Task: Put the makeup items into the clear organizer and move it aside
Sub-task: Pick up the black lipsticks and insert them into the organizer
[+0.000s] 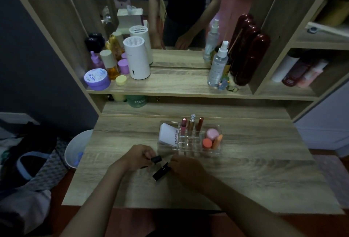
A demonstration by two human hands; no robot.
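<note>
Head view, dim light. Left hand [138, 156] is pinched on a small black cap [156, 159], held just above the wooden desk [255, 176]. Right hand [186, 166] grips the upper end of a black lipstick tube [160, 172]; the tube's long axis runs from lower left up to the right, its free end toward the near edge. Hands close together, cap just above and left of the tube.

The clear organizer [190, 150] sits just beyond both hands, up and slightly right; the right hand is nearer. Already inside: a white tube [168, 135] in the left bin, three slim lip products [192, 124] upright in the back slots, pink and orange items [211, 139] in the right bin.

Judgement: cap goes on, then the tube goes forward into a front slot.

Empty front slots are hard to make out through the clear walls. The right fingers are hidden behind the tube.
</note>
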